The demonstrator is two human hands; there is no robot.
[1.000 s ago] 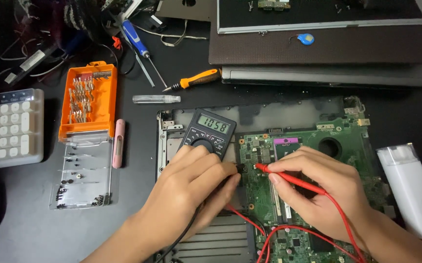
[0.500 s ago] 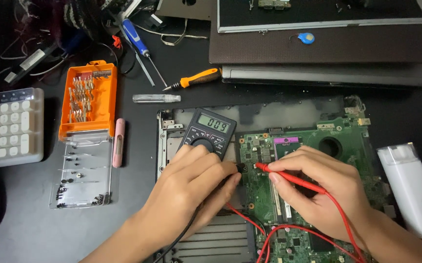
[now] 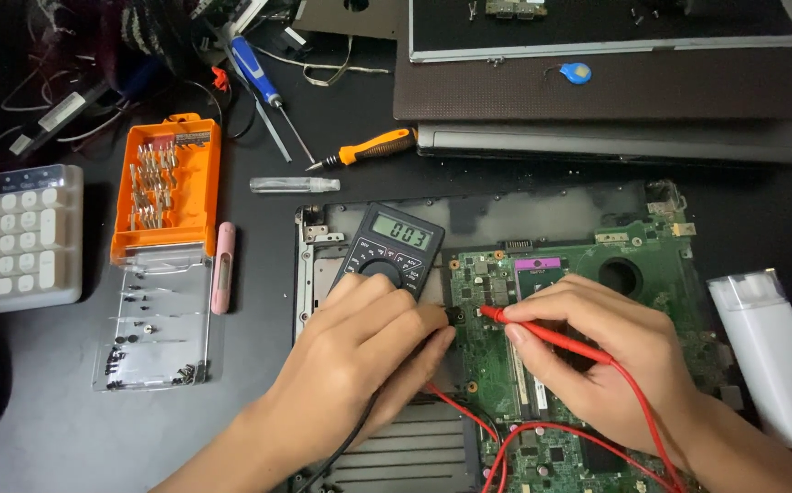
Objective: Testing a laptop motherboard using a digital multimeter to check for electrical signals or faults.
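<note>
- Matte black desk [image 3: 259, 402], crowded along the top edge, barer at lower left.
- Green circuit board [image 3: 633, 274], flat in an opened grey chassis, densely studded.
- Left hand [image 3: 359, 356] curled over a black probe [image 3: 455, 317], resting just below the dark multimeter [image 3: 389, 251].
- Right hand [image 3: 606, 356] pinching a slim red probe [image 3: 542, 333], tip touching the board.
- Orange bit case [image 3: 168, 183] well left, glossy plastic.

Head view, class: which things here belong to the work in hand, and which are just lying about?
In use:
left hand holding black probe
right hand holding red probe
multimeter
green circuit board

Lying about:
orange bit set
two screwdrivers
calculator
pink pen
</note>
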